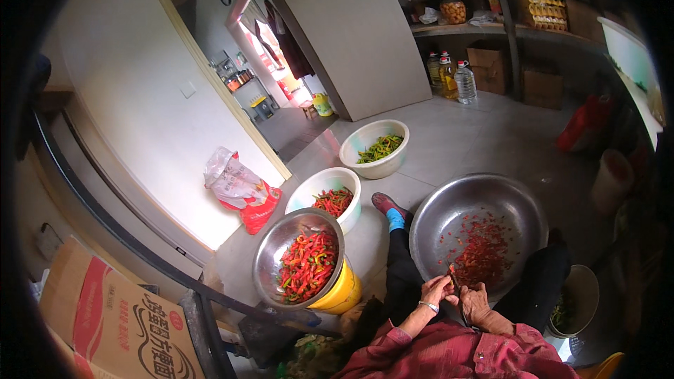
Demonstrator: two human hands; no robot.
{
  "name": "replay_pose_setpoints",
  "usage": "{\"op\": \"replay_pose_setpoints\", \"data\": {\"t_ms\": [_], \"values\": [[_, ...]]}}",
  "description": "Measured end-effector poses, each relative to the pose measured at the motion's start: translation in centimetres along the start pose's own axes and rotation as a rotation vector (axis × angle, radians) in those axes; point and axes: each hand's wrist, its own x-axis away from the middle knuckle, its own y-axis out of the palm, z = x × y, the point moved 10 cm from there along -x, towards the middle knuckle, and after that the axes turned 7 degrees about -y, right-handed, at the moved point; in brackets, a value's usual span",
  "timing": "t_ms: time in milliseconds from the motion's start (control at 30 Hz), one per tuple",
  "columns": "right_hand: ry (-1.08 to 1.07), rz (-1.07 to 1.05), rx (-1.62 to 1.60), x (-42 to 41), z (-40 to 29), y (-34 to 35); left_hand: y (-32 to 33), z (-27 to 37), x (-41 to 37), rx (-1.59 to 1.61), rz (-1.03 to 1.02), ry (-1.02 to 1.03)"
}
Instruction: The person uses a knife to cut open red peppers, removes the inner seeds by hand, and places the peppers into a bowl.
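Observation:
Over the near rim of a wide steel basin (pixel 427 216), my two hands are close together. A red chili pepper (pixel 452 268) is pinched in my left hand (pixel 436 290), which has a silver band at its wrist. My right hand (pixel 476 302) grips a dark metal tool, seemingly scissors (pixel 456 288), whose blades are at the pepper; its handles are mostly hidden by my fingers. Chopped red chili pieces (pixel 482 252) lie across the basin's bottom. To the left, a steel bowl (pixel 266 263) of whole red chili peppers (pixel 309 260) rests tilted on a yellow bucket (pixel 342 289).
Beyond the bowl stand a white tub (pixel 297 195) of red peppers and another tub (pixel 363 168) of green ones. A bucket (pixel 584 289) is at my right. A cardboard box (pixel 126 321) and dark rail (pixel 121 202) bound the left. Oil bottles (pixel 448 78) stand by the shelves.

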Motion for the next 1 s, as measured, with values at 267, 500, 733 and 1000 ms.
{"op": "replay_pose_setpoints", "data": {"t_ms": [267,500,733,1000], "values": [[-0.002,0.031,-0.037,0.1,-0.7,-1.2,0.0,-0.2,0.0,0.125,-0.066,-0.044],[-0.024,0.039,-0.009,-0.2,-0.7,-0.4,-0.4,0.5,0.4,0.11,-0.08,0.037],[-0.141,0.351,0.059,0.9,0.7,-2.2,3.5,2.7,1.3,-0.099,-0.174,0.161],[0.025,0.108,-0.036,-0.2,-0.4,-1.9,1.1,2.1,2.0,-0.022,-0.08,0.07]]}}
